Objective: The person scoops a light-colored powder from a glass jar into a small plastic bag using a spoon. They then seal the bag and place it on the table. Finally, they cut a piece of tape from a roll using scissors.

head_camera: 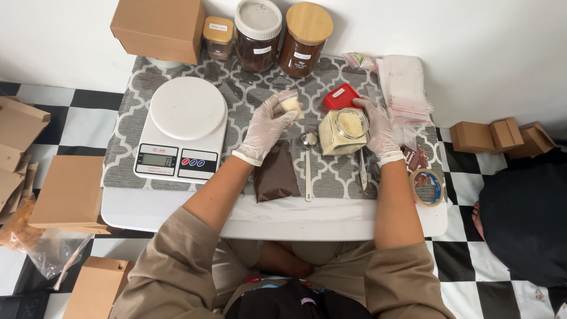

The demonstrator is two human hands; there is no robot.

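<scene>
Near the middle of the frame, the left hand [267, 127] pinches a little bag [289, 104] of pale powder. The right hand [378, 131] wraps around the tilted open jar [342, 131]. Tip it more and powder could spill on the mat [236, 94].

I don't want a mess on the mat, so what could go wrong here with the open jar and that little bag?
The right hand tilts the open glass jar; its pale powder could spill. The left hand pinches the small filled bag, which could slip.
</scene>
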